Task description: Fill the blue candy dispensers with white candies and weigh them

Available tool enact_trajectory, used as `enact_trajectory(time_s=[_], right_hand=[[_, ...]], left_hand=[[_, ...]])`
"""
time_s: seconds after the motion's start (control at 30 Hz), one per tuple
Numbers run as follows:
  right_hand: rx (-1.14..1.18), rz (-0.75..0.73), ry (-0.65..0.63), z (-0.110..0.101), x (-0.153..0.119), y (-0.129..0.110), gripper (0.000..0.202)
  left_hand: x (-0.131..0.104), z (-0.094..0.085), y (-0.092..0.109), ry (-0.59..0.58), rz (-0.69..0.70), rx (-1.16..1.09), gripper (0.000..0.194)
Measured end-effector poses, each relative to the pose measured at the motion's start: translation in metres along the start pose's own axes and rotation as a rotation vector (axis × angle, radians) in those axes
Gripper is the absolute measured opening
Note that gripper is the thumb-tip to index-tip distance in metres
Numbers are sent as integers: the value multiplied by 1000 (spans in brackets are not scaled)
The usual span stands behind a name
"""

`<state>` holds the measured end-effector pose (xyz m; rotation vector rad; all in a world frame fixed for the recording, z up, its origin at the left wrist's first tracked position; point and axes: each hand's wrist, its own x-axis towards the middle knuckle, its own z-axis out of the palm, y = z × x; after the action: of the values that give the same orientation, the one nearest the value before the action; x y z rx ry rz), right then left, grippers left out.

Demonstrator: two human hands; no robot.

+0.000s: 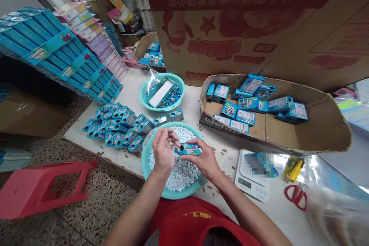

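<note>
My right hand (206, 158) grips a small blue candy box (188, 149), lying on its side with a round dark hole at its left end. Close to that hole, my left hand (165, 149) has its fingers curled inward; whether anything is in them I cannot make out. Both hands are above a turquoise basin (150, 184) holding many small white pellet-like candies (181, 178). Just beyond it, two similar blue boxes (176, 115) lie on the table. A cluster of more blue boxes with round holes (118, 125) sits to the left.
A second turquoise basin (181, 103) holds small blue pieces and a clear bag. On the right are a long cardboard tray (314, 134) of blue boxes, a white scale (250, 190), red scissors (296, 196) and a yellow-handled tool (296, 171). Stacked blue cartons (66, 59) lean at left, above a red stool (37, 188).
</note>
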<state>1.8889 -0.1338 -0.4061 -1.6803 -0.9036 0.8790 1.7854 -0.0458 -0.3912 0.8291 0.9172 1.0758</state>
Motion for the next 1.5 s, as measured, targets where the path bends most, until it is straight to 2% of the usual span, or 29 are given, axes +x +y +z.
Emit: enact_trajectory(time_s=[0.07,0.13,0.23,0.27,0.33,0.43,0.5,0.57,0.63,0.7,0.77,0.83,0.9,1.0,1.1,1.2,1.33,1.5], right_hand=[[62,39,43,-12,-5,-1,46],[78,55,98,-24,-10,-1,46],[47,71,132,-37,-17,3,43],[39,75,130,-40,-19,5,43],[27,76,143,-44,-25,7,42],[15,63,204,-47,-32,8,43],[6,44,242,-46,-34,9,43],[-14,44,237,-42,-32,11,44],[-51,50,199,-35,-29,13,43],[-99,38,179,-29,-26,14,41],[-155,10,171,-25,-24,16,40],[-198,-18,141,-21,-24,18,38],[-234,-51,97,-16,-23,21,36],[-313,-100,61,-4,-21,25,32],[-395,-134,-3,9,-18,24,32],[-430,-143,-61,18,-17,17,33],[-433,-186,-55,18,-16,6,34],[-414,-170,-49,14,-13,8,31]], left_hand=[[11,-19,-14,59,56,163,25],[23,-39,-37,17,101,496,26],[28,-60,-77,-262,230,1043,23],[25,-63,-88,-348,270,1182,24],[13,-63,-102,-435,305,1397,28],[-8,-62,-109,-472,322,1619,33],[-16,-65,-108,-502,361,1681,33],[-16,-69,-108,-484,366,1651,33],[-10,-73,-108,-388,312,1503,30],[-1,-72,-105,-251,209,1243,26],[4,-68,-96,-101,35,896,25],[5,-59,-81,15,-175,523,27],[2,-49,-60,69,-316,218,29],[-6,-33,-31,59,-332,-31,27],[-11,-20,-16,59,-263,-122,24],[-13,-13,-14,105,-221,-120,26],[-13,-10,-15,123,-118,-102,27],[-8,-9,-19,142,-115,-53,25]])
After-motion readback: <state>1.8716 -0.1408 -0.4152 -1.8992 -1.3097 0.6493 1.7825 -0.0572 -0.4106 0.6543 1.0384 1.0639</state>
